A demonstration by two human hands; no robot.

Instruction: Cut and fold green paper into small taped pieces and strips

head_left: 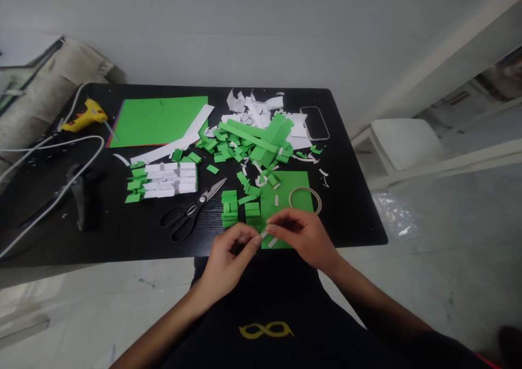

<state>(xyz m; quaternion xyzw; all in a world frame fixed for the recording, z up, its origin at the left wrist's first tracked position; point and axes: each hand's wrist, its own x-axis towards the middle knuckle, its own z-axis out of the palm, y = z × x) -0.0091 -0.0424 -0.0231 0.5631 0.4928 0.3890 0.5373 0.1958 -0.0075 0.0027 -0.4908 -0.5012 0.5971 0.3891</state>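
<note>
Both hands meet above the near edge of a green paper sheet [299, 181]. Thumb and fingers of my left hand [234, 257] pinch one end of a small white strip [264, 233]. My right hand [304, 236] pinches the other end of that strip. Another white strip [273, 242] lies on the sheet just below the fingers. Beyond my left hand stand two small stacks of folded green paper, one stack [229, 208] at the left and another stack [252, 211] beside the sheet. A ring of tape [291, 198] rests on the green sheet's right edge.
Black-handled scissors [191, 208] lie left of the stacks, near a green-and-white folded paper piece [171, 180]. Green and white scraps [253, 135] heap at the middle back. A yellow glue gun [87, 116], its white cable, and a phone-shaped object [314, 123] are on the black table [122, 244].
</note>
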